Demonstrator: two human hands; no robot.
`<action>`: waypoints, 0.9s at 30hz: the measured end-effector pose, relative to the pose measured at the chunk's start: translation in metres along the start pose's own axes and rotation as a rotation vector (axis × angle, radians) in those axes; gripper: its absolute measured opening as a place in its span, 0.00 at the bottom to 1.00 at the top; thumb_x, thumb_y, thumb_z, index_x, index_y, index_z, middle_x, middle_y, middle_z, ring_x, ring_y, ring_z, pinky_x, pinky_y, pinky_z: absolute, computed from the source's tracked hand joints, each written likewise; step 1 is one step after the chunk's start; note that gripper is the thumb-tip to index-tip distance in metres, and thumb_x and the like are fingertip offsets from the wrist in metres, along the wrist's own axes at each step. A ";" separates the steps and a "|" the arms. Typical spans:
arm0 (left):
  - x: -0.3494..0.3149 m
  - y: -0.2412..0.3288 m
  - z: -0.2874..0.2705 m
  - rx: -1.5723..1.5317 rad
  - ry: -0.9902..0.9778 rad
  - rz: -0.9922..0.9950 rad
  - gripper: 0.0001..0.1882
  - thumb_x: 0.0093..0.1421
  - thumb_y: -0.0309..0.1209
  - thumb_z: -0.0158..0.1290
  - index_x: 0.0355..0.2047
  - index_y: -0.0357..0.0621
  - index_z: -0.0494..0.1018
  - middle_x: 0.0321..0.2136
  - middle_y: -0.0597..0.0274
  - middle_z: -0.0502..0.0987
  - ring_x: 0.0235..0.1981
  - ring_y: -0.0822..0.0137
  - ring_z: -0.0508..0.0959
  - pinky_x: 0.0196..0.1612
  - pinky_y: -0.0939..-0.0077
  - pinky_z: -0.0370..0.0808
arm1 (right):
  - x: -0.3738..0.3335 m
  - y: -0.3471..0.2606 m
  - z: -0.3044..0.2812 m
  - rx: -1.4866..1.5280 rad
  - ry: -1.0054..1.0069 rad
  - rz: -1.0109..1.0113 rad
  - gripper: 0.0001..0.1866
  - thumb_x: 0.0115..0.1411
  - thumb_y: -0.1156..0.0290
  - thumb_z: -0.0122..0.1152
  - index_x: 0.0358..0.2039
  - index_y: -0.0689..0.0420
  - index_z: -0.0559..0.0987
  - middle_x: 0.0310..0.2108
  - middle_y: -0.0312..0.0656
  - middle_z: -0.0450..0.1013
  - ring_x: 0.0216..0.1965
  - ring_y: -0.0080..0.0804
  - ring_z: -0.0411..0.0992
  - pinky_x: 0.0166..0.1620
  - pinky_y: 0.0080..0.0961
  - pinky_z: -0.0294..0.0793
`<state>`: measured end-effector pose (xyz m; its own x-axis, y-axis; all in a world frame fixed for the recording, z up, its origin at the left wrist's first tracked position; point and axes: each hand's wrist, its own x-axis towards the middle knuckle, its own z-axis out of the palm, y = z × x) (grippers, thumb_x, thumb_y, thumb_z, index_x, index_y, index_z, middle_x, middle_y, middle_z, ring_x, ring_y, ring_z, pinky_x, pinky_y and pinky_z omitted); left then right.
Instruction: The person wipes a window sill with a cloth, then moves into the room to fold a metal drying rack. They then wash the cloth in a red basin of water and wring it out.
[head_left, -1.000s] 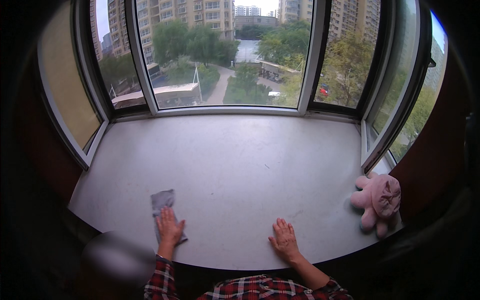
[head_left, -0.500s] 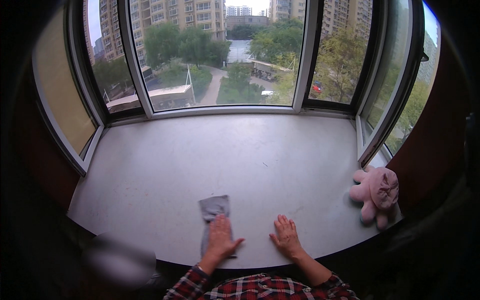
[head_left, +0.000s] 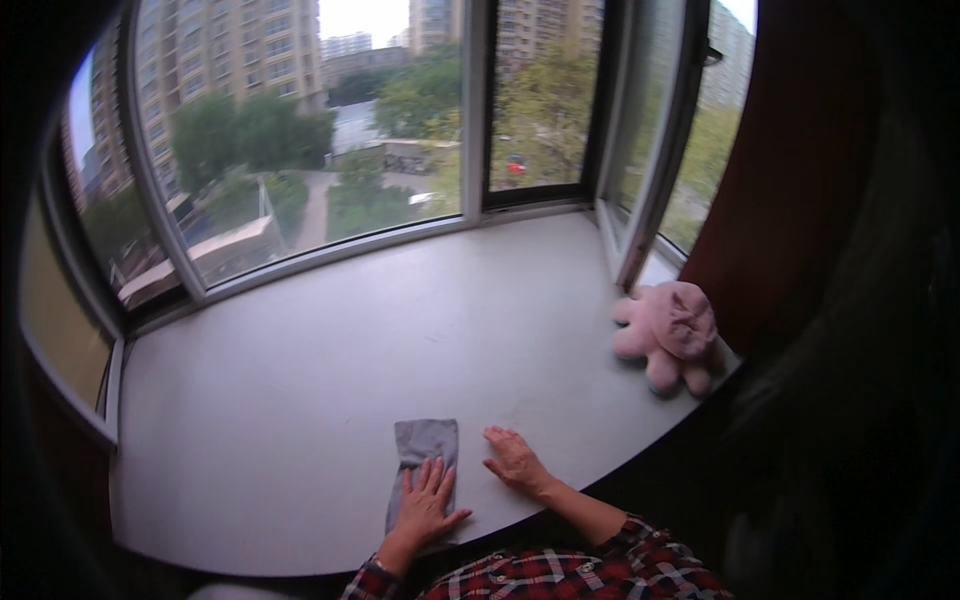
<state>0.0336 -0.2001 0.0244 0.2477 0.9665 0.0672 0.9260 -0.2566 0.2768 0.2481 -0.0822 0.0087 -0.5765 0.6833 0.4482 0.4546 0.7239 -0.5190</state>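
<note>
On the sill [head_left: 270, 400], cloth [head_left: 427, 438] lies left of plush toy [head_left: 678, 328].

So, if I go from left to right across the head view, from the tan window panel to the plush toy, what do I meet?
Tan window panel, grey cloth with the left hand on it, right hand, pink plush toy.

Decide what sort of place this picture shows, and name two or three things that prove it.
Probably a bay window in an upstairs home: a broad pale ledge meets large window frames, the view looks down on trees beside apartment blocks, and a pink plush toy sits at the right.
</note>
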 end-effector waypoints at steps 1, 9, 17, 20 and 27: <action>-0.003 0.001 -0.007 0.006 -0.032 0.023 0.46 0.54 0.65 0.42 0.63 0.45 0.56 0.66 0.48 0.48 0.68 0.52 0.43 0.64 0.41 0.34 | 0.000 -0.001 -0.002 0.007 0.007 0.018 0.26 0.60 0.60 0.55 0.54 0.63 0.65 0.54 0.54 0.64 0.59 0.49 0.60 0.62 0.43 0.54; -0.020 0.003 -0.027 -0.026 -0.107 0.126 0.50 0.50 0.69 0.44 0.62 0.44 0.57 0.63 0.34 0.47 0.67 0.42 0.41 0.63 0.40 0.31 | -0.006 0.001 -0.005 0.075 0.074 0.063 0.25 0.62 0.59 0.53 0.53 0.64 0.66 0.52 0.55 0.67 0.57 0.49 0.63 0.61 0.42 0.56; 0.018 0.064 0.011 0.054 -0.067 0.111 0.54 0.48 0.71 0.42 0.63 0.41 0.53 0.62 0.28 0.45 0.66 0.36 0.41 0.62 0.37 0.33 | -0.009 0.014 -0.003 0.259 0.062 0.122 0.25 0.63 0.59 0.51 0.54 0.62 0.67 0.53 0.53 0.66 0.57 0.48 0.63 0.60 0.38 0.58; 0.049 0.099 0.024 0.061 -0.044 0.111 0.55 0.48 0.71 0.41 0.65 0.42 0.48 0.62 0.28 0.44 0.65 0.36 0.42 0.61 0.36 0.33 | -0.004 0.020 -0.016 0.581 -0.056 0.266 0.24 0.63 0.59 0.51 0.54 0.62 0.68 0.54 0.54 0.64 0.58 0.47 0.61 0.60 0.36 0.59; 0.112 0.157 0.050 0.149 -0.058 0.120 0.54 0.48 0.72 0.40 0.64 0.41 0.52 0.63 0.29 0.45 0.66 0.37 0.41 0.62 0.36 0.34 | -0.028 0.101 -0.144 -0.107 0.521 0.098 0.24 0.56 0.67 0.61 0.52 0.59 0.69 0.55 0.56 0.62 0.59 0.54 0.59 0.60 0.44 0.58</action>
<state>0.2213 -0.1329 0.0279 0.3705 0.9282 0.0350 0.9199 -0.3719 0.1247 0.4080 -0.0143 0.0481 -0.1270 0.6849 0.7174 0.5714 0.6418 -0.5115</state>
